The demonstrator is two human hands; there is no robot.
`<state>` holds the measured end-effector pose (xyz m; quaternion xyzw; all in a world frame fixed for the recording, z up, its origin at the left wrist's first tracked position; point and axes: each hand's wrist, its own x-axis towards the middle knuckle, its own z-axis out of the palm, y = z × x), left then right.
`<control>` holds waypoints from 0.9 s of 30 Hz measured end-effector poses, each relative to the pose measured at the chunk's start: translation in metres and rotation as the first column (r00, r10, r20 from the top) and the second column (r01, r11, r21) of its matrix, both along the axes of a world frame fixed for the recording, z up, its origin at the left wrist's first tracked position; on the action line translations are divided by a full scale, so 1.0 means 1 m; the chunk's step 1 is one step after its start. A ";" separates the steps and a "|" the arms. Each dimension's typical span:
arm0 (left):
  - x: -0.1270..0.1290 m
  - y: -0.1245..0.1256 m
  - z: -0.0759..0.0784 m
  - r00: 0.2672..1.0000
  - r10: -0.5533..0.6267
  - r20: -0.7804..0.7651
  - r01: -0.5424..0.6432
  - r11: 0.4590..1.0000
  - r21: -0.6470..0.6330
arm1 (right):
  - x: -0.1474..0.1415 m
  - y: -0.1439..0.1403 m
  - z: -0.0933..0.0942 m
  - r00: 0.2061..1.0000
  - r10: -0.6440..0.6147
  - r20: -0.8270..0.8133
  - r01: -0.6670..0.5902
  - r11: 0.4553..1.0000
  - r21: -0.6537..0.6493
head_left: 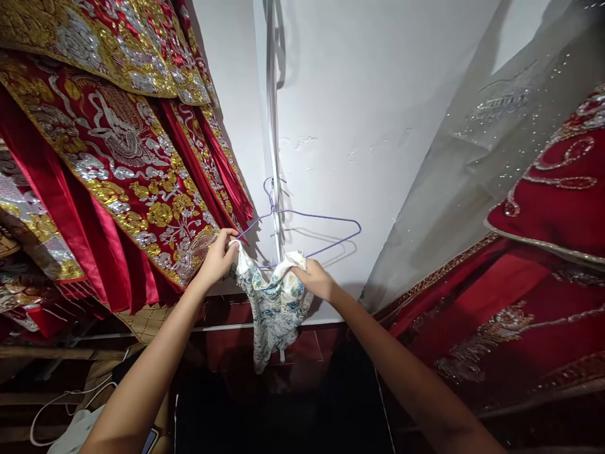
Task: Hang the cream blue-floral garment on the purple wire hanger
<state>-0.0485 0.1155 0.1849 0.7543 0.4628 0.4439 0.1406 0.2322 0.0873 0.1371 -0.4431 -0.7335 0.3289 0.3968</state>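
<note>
A purple wire hanger (326,216) hangs by its hook from a white metal stand against the wall. Below it is a floral top (278,309) in white, blue and green, its lower part dangling free. My left hand (224,255) pinches the top's left shoulder at the hanger's left end. With my right hand (314,277) I grip the other shoulder edge, just under the hanger's lower bar. The hanger's right end sticks out bare, outside the fabric. Fabric covers some of my right fingers.
Red robes (155,183) with gold and silver embroidery hang at the left. On the right are a sheer sparkly cover (439,183) and a red beaded garment (543,252). The white stand (270,94) rises up the white wall. A white cable (51,403) lies at lower left.
</note>
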 end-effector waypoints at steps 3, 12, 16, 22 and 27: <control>-0.005 0.002 0.005 0.997 -0.016 -0.071 0.015 1.000 -0.022 | 0.028 0.005 0.009 0.980 -0.155 -0.127 0.171 0.977 0.128; -0.022 -0.002 0.038 0.983 0.106 -0.147 -0.098 0.993 0.058 | 0.109 0.050 0.075 0.998 -0.048 -0.050 0.045 0.997 -0.067; -0.017 -0.002 0.034 0.985 0.135 -0.106 -0.126 0.989 0.083 | 0.102 0.061 0.070 0.975 -0.105 -0.194 0.099 0.994 -0.041; -0.027 0.008 0.039 0.984 0.147 -0.100 -0.135 0.984 0.117 | 0.109 0.061 0.057 0.970 -0.162 -0.179 0.137 0.980 -0.145; -0.033 0.030 0.031 0.989 0.096 -0.110 -0.094 0.995 0.022 | 0.102 0.036 0.061 0.871 -0.073 -0.486 -0.049 0.971 -0.234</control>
